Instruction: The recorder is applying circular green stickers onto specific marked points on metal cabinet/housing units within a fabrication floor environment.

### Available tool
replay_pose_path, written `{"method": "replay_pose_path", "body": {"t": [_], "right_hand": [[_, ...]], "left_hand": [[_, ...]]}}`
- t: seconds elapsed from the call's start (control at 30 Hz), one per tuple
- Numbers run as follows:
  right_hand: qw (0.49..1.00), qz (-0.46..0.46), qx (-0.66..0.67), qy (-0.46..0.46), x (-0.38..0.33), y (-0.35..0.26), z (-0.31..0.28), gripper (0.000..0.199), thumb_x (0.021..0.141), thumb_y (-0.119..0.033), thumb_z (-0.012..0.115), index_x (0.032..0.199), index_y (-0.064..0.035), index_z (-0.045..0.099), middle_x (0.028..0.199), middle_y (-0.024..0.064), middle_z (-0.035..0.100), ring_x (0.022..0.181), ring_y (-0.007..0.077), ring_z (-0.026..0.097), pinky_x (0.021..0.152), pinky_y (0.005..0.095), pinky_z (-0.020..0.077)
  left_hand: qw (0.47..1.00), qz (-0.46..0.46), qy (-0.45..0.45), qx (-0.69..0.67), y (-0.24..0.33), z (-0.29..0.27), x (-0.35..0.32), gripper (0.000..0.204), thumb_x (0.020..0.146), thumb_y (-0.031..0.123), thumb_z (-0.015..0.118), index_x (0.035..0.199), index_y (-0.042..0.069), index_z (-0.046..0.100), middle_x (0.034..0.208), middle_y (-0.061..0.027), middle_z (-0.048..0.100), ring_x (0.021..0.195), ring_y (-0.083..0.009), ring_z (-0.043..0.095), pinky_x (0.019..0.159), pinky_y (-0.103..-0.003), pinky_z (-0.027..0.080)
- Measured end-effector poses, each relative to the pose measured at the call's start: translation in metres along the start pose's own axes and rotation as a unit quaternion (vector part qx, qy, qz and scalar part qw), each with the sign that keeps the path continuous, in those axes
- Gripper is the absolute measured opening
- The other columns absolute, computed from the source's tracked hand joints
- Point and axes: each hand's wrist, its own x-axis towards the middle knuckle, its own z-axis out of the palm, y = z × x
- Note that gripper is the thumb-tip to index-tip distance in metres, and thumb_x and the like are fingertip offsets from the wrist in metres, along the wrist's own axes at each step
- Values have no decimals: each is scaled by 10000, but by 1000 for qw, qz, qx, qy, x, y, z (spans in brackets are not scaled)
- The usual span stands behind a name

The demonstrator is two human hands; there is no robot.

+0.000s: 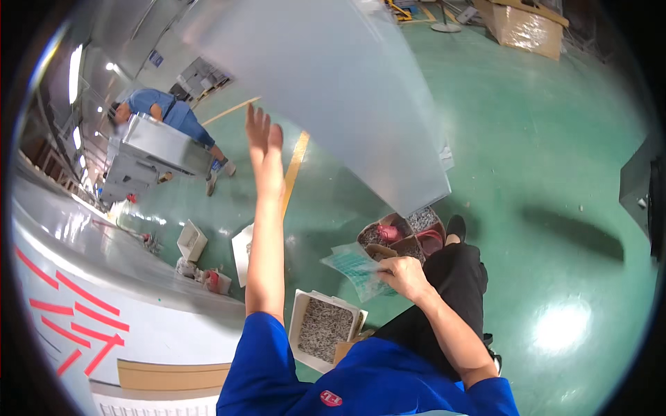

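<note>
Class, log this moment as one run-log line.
left hand: open, near grey panel, contact unclear | right hand: holding green sheets | nearby: white bin, small parts inside

Green floor (479,125) with yellow lines (295,163), bearing a white bin (297,326) of grey bits (326,329). Red strips (87,295) lie on a white surface (166,329).

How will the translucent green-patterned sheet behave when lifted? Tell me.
The sheet is probably floppy, as its see-through material looks thin. It seems light, since the right hand holds it alone by one edge. Its broad, thin shape may let it flutter.
</note>
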Motion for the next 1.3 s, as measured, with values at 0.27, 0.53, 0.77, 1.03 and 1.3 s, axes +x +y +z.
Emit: {"method": "replay_pose_path", "body": {"t": [0.27, 0.53, 0.77, 1.03, 1.3], "right_hand": [[1000, 20, 15, -5, 0, -1, -4, 143, 731, -129, 669, 864, -74, 665, 800, 116, 656, 745, 319, 638, 653, 400, 506], [1000, 0, -5, -2, 1, -5, 0, 145, 739, -131, 670, 874, -81, 660, 813, 108, 661, 765, 313, 640, 662, 388, 509], [1000, 0, -9, -1, 1, -1, 1, 146, 740, -132, 671, 875, -76, 666, 802, 117, 657, 766, 317, 637, 664, 390, 509], [999, -27, -34, 12, 0, 2, 4, 110, 733, -115, 659, 829, -64, 647, 764, 130, 640, 724, 328, 629, 629, 421, 502], [999, -29, -16, 5, 1, -2, 3, 128, 750, -122, 636, 864, -73, 669, 788, 116, 660, 738, 302, 643, 647, 393, 515]], "left_hand": [[993, -82, 35, 75, -2, 9, -10, 831, 925, 565, 413, 1469, 16, 106, 1538, -164, 92, 1417, -294, 129, 1107, -432, 228], [992, -100, 79, 14, -43, -11, -6, 845, 919, 580, 406, 1467, 8, 111, 1530, -187, 101, 1417, -276, 136, 1101, -424, 244], [992, -94, 85, 20, -66, -14, -9, 851, 919, 480, 514, 1465, -3, 73, 1519, -220, 112, 1422, -294, 103, 1130, -369, 146], [998, -37, 6, 56, -71, 10, -25, 625, 969, 325, 484, 1423, -24, 234, 1421, -172, 347, 1320, -256, 335, 1079, -357, 263], [999, -2, -46, 17, -60, 38, -54, 614, 953, 241, 523, 1421, -39, 242, 1439, -179, 330, 1308, -235, 359, 1047, -348, 322]]}}
